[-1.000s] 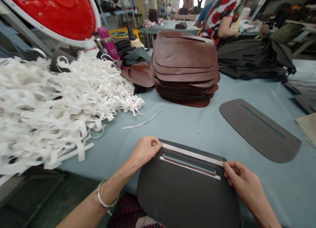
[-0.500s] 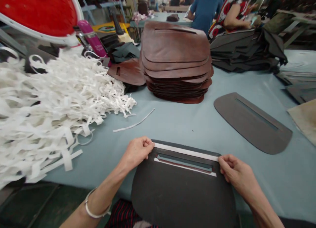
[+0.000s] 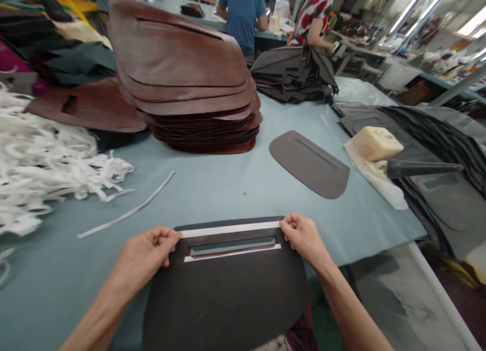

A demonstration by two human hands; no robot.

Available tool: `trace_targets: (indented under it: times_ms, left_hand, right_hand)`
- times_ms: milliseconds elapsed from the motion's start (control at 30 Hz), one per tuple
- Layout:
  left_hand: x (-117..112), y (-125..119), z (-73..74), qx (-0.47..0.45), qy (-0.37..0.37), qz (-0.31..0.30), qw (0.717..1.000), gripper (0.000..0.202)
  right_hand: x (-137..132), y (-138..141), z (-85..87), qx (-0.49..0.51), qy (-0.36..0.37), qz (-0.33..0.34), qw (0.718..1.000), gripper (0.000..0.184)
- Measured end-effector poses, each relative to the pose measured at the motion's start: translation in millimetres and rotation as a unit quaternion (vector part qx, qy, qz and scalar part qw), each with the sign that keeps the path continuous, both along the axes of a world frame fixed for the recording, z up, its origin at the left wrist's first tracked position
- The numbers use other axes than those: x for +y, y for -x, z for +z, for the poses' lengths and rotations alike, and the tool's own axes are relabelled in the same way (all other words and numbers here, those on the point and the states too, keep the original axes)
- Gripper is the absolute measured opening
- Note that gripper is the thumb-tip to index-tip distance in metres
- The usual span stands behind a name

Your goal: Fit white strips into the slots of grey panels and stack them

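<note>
A dark grey leather panel [image 3: 224, 300] with a slot near its top lies at the table's near edge, overhanging toward me. Two white tape strips [image 3: 231, 229] run along the slot, one above and one below. My left hand [image 3: 146, 255] pinches the panel's upper left corner at the end of the upper strip. My right hand [image 3: 301, 235] pinches the upper right corner at the strip's other end.
A tall stack of brown leather panels [image 3: 190, 82] stands behind on the light blue table [image 3: 228, 184]. A single grey panel [image 3: 309, 163] lies to the right, a white strip pile [image 3: 41, 163] to the left. Dark panels and a cream block [image 3: 374, 143] fill the right. Two people work at the far table.
The view has swung to the right, so the strip pile slid left and the right side of the table came into sight. Both hands keep their hold on the panel's top corners.
</note>
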State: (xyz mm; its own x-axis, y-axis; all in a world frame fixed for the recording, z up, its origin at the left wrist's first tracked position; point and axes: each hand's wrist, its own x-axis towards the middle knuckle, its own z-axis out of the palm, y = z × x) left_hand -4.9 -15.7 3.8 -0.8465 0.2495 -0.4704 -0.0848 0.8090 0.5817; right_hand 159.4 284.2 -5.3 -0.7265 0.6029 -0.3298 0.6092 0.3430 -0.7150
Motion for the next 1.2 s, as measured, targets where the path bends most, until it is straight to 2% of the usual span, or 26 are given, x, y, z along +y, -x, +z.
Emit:
trace_targets:
  times_ms: [133, 300, 433, 567, 633, 700, 733, 800, 833, 867, 933, 1000, 1100, 1200]
  left_hand:
    - [0.7, -0.2, -0.2, -0.005, -0.009, 0.007, 1.0, 0.051]
    - [-0.9, -0.8, -5.6, -0.005, -0.014, 0.015, 1.0, 0.048]
    - [-1.1, -3.1, -9.2, 0.026, 0.037, 0.0, 0.999, 0.044]
    - [3.0, -10.9, -5.3, 0.117, 0.105, 0.001, 0.988, 0.033]
    - [9.2, -22.3, -1.9, 0.189, 0.098, 0.001, 0.977, 0.03]
    - [19.5, -40.2, -0.3, 0.28, 0.073, -0.029, 0.957, 0.031]
    - [25.5, -50.3, -0.8, 0.324, 0.06, -0.068, 0.942, 0.033]
    - [35.1, -67.2, -4.6, 0.383, 0.035, -0.191, 0.903, 0.041]
    - [36.6, -71.7, -7.3, 0.392, 0.029, -0.249, 0.885, 0.044]
    - [35.1, -72.3, -10.3, 0.394, 0.031, -0.286, 0.873, 0.047]
    - [22.6, -61.7, -15.8, 0.394, 0.061, -0.293, 0.869, 0.048]
    - [2.1, -40.2, -19.6, 0.39, 0.091, -0.272, 0.875, 0.051]
    - [-23.5, -8.8, -19.2, 0.369, 0.103, -0.294, 0.876, 0.051]
    - [-25.5, -0.9, -12.1, 0.368, 0.103, -0.284, 0.879, 0.047]
  right_hand:
    - [-0.4, 0.6, 0.0, -0.005, -0.047, 0.0, 0.999, 0.019]
    - [-0.9, 3.0, -1.4, -0.009, -0.06, 0.004, 0.998, 0.018]
    - [-1.0, 6.8, 5.7, -0.042, -0.093, 0.003, 0.995, 0.017]
    - [-5.0, 6.6, 14.3, -0.09, -0.179, 0.024, 0.98, 0.014]
    - [-15.1, 6.6, 14.3, -0.083, -0.256, 0.046, 0.962, 0.013]
    - [-32.5, 8.5, 10.9, -0.006, -0.339, 0.127, 0.932, 0.025]
    - [-42.9, 10.1, 8.4, 0.049, -0.369, 0.196, 0.907, 0.031]
    - [-62.5, 12.9, 3.2, 0.135, -0.395, 0.329, 0.847, 0.039]
    - [-69.6, 13.3, 1.0, 0.148, -0.399, 0.37, 0.826, 0.041]
    - [-74.1, 12.8, -0.5, 0.145, -0.404, 0.386, 0.817, 0.042]
    - [-75.0, 9.4, -1.9, 0.123, -0.418, 0.375, 0.818, 0.044]
    - [-69.6, 5.3, -1.3, 0.108, -0.437, 0.364, 0.815, 0.045]
    - [-64.0, 3.5, -0.3, 0.109, -0.469, 0.355, 0.802, 0.042]
    - [-66.8, 6.0, -1.6, 0.107, -0.489, 0.338, 0.797, 0.039]
